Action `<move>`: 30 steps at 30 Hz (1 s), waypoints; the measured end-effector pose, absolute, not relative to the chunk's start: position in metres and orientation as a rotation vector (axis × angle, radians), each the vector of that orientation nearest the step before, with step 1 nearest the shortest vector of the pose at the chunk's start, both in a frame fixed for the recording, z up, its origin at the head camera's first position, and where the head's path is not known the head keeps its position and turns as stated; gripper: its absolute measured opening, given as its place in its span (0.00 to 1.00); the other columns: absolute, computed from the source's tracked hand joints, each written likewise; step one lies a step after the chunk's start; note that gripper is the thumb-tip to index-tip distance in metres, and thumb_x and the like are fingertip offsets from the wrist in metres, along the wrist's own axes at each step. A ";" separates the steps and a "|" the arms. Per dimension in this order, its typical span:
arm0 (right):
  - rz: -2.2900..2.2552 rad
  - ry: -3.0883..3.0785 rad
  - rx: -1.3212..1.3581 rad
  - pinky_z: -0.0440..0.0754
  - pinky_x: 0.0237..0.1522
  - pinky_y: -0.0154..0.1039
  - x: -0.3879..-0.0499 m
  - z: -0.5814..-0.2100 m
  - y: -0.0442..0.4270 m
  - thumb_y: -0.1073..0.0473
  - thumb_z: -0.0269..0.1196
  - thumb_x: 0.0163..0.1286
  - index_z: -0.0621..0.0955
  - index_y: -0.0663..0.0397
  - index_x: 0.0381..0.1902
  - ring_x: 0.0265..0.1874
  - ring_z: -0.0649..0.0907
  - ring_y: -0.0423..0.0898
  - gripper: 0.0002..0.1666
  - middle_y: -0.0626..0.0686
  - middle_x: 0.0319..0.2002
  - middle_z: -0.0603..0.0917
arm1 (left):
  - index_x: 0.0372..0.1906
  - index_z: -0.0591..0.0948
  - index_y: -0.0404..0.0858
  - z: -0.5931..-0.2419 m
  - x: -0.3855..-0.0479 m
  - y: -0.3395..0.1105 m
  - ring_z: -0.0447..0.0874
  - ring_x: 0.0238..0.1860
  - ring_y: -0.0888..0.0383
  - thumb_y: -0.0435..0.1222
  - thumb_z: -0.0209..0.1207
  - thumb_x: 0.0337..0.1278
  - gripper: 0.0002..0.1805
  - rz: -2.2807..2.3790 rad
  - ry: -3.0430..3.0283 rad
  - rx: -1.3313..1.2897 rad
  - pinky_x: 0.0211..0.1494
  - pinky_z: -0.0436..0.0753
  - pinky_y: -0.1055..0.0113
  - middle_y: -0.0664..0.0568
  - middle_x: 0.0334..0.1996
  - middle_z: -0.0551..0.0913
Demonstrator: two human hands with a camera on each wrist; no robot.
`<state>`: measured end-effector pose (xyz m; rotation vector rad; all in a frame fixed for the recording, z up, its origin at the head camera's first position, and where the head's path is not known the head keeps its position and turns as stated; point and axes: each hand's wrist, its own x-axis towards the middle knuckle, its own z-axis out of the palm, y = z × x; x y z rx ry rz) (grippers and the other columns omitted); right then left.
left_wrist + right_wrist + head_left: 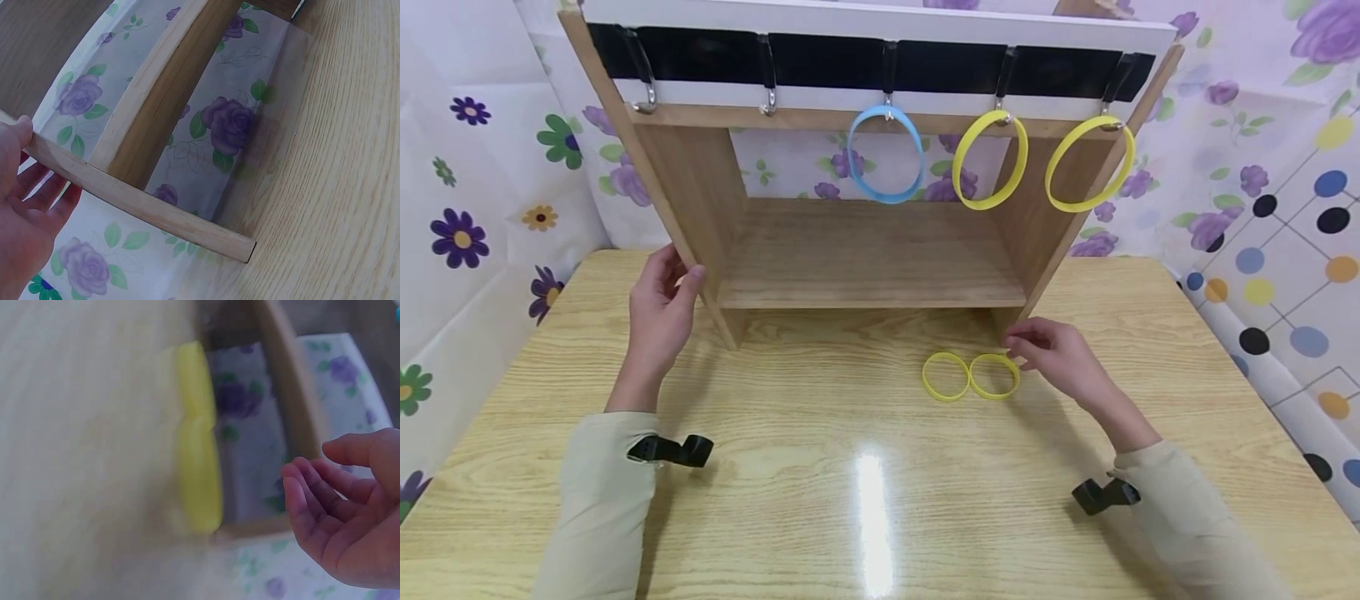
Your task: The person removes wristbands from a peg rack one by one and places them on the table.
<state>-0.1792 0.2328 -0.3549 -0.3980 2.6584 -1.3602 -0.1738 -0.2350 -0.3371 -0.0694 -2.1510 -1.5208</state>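
Note:
My left hand (660, 312) grips the left side panel of a wooden shelf rack (872, 254); in the left wrist view the thumb lies over the front edge (59, 155) and the fingers reach round the outside. Beside the rack's right foot is my right hand (1060, 357), fingers loosely bent and holding nothing. Two yellow rings (927, 385) lie side by side on the table just left of it, blurred in the right wrist view (200, 475). A blue ring (853, 171) and two more yellow rings (961, 179) (1054, 179) hang from hooks along the rack's top.
On the rack's black-and-white top strip (827, 57), the two leftmost hooks (647, 102) carry no ring. The wood-grain table (775, 475) extends in front, with a bright light reflection. Flowered sheeting (467, 167) covers the wall behind and at the left; dotted sheeting (1292, 267) covers the right.

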 end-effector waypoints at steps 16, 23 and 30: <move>-1.573 2.581 -0.602 0.83 0.37 0.36 -0.169 -0.283 0.174 0.60 0.58 0.72 0.72 0.66 0.63 0.42 0.84 0.46 0.25 0.59 0.51 0.82 | 0.68 0.67 0.34 -0.337 -0.174 -0.235 0.72 0.59 0.56 0.33 0.51 0.70 0.24 -1.526 -2.141 -0.071 0.60 0.73 0.65 0.40 0.60 0.73; -1.627 2.583 -0.728 0.83 0.42 0.36 -0.170 -0.253 0.150 0.62 0.57 0.72 0.73 0.66 0.62 0.49 0.82 0.52 0.22 0.60 0.54 0.80 | 0.68 0.67 0.34 -0.337 -0.175 -0.234 0.72 0.60 0.55 0.33 0.52 0.70 0.24 -1.538 -2.136 -0.057 0.61 0.73 0.64 0.40 0.60 0.73; -1.639 2.594 -0.820 0.83 0.42 0.36 -0.172 -0.231 0.136 0.63 0.58 0.72 0.75 0.65 0.61 0.48 0.83 0.45 0.22 0.60 0.53 0.81 | 0.67 0.68 0.33 -0.336 -0.174 -0.233 0.73 0.58 0.57 0.33 0.52 0.70 0.23 -1.523 -2.133 -0.065 0.59 0.73 0.66 0.40 0.59 0.74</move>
